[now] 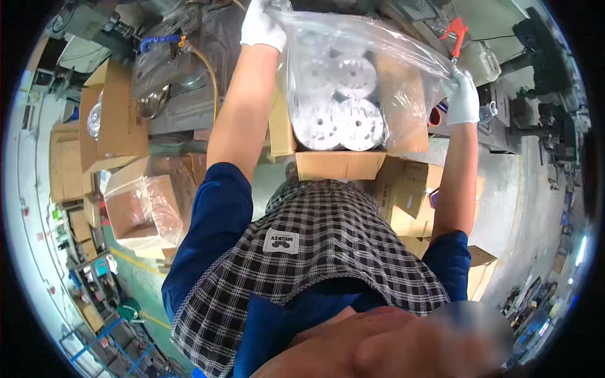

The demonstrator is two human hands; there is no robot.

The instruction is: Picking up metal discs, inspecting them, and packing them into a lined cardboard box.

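In front of me a cardboard box (340, 166) with its flaps out holds several round silvery metal discs (360, 123) with holes in them. A clear plastic bag (353, 28) is stretched over and around the discs, its edge raised and spread wide. At the far left of the box, my left hand (263, 28), in a white glove, is closed on one side of the bag's edge. My right hand (463, 99), also white-gloved, grips the opposite side, beyond the right flap. The fingertips of both hands are partly hidden by the plastic.
A red-handled air gun (455, 31) hangs just beyond my right hand. Machinery with a yellow hose (208, 69) stands at the far left. Open cartons (142, 211) sit on my left; more boxes (409, 195) stand low on the right. A clear bottle (488, 63) is at the far right.
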